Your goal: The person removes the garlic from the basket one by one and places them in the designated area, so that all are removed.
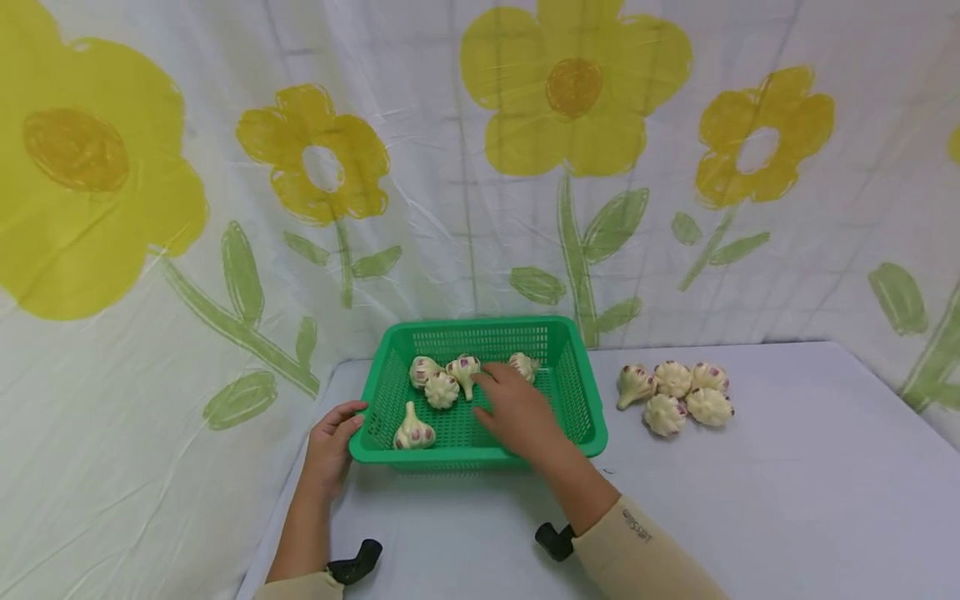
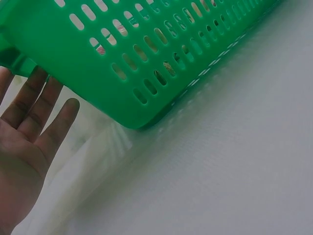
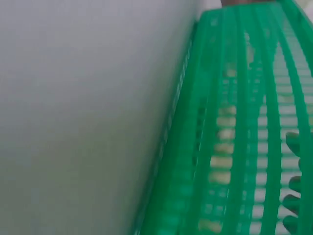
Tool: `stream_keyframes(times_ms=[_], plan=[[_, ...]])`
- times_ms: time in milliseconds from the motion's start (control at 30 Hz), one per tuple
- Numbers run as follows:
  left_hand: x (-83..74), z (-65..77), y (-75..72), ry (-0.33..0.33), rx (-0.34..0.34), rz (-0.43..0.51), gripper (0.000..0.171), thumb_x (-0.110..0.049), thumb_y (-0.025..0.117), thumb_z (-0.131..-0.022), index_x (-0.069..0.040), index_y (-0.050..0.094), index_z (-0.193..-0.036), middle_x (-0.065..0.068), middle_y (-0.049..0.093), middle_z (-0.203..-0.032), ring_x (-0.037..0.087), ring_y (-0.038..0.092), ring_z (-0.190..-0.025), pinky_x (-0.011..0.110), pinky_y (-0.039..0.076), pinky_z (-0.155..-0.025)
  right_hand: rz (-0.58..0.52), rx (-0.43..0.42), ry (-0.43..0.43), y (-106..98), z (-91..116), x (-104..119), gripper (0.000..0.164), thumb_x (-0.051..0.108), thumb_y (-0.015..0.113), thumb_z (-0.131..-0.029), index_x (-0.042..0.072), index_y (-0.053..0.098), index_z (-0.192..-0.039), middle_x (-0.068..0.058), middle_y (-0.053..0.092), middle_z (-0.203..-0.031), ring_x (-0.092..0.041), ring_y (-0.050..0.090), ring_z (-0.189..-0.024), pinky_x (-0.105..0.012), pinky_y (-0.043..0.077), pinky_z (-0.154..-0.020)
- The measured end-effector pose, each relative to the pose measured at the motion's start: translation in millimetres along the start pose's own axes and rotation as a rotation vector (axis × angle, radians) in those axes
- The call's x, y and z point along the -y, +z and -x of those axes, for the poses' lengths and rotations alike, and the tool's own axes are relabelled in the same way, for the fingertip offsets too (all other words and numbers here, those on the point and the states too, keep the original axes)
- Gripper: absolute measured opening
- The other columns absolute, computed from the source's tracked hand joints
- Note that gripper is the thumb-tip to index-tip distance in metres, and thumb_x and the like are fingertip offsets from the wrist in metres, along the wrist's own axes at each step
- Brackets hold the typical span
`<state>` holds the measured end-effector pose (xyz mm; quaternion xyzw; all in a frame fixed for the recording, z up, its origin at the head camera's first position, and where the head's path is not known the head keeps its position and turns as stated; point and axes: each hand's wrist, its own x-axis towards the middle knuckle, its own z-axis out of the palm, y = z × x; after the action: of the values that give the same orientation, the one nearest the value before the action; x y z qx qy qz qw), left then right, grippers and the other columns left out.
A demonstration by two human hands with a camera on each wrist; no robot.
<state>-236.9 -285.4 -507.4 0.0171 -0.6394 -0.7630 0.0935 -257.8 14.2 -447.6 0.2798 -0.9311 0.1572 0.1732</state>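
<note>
A green plastic basket [image 1: 480, 454] with slotted walls holds several garlic bulbs, white with purple patches. My left hand [image 1: 330, 446] rests against its left rim; in the left wrist view its fingers [image 2: 61, 120] look fairly straight, some tips hidden at the rim. My right hand [image 1: 521, 412] reaches over the front rim into the basket, fingertips beside a garlic bulb [image 1: 463, 367]; whether they touch it I cannot tell. Another bulb [image 1: 523, 363] lies behind that hand, and one [image 1: 415, 429] lies at the front left. Through the slats, the blurred right wrist view shows spread fingertips [image 3: 292, 203].
Several more garlic bulbs [image 1: 667, 412] sit in a cluster on the white-covered table [image 1: 787, 500], right of the basket. Behind the table hangs a white curtain [image 1: 427, 250] printed with yellow flowers. Black straps [image 1: 356, 565] are on the wrists.
</note>
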Motion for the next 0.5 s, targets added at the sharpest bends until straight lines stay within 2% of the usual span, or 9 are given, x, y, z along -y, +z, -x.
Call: stream_keyframes(times_ms=[267,400,500], plan=[[-0.3,-0.4,0.6,-0.010,-0.011,-0.002,0.021,-0.006,0.058,-0.097,-0.023,0.072,-0.097,-0.009,0.068,-0.096,0.003,0.064,-0.076,0.019,0.054,-0.064,-0.021,0.059,-0.096,15,-20,34,0.051,0.030,0.072,-0.091,0.013,0.057,-0.137,-0.006,0.055,-0.139,-0.021,0.052,-0.129,-0.033,0.052,-0.095],[-0.4,0.0,0.3,-0.014,-0.010,-0.008,0.020,-0.007,0.058,-0.097,-0.022,0.072,-0.098,-0.009,0.068,-0.097,0.003,0.064,-0.078,0.019,0.054,-0.065,-0.050,0.138,-0.139,23,-34,53,0.049,0.033,0.069,-0.093,0.015,0.057,-0.137,-0.001,0.055,-0.139,-0.017,0.052,-0.129,-0.031,0.051,-0.097],[0.0,-0.7,-1.0,-0.005,-0.004,0.003,0.020,-0.007,0.059,-0.097,-0.021,0.072,-0.099,-0.010,0.068,-0.097,0.003,0.064,-0.079,0.019,0.054,-0.066,-0.133,0.217,-0.135,31,-45,66,0.046,0.033,0.067,-0.094,0.015,0.059,-0.136,0.001,0.058,-0.137,-0.015,0.052,-0.129,-0.030,0.048,-0.102]])
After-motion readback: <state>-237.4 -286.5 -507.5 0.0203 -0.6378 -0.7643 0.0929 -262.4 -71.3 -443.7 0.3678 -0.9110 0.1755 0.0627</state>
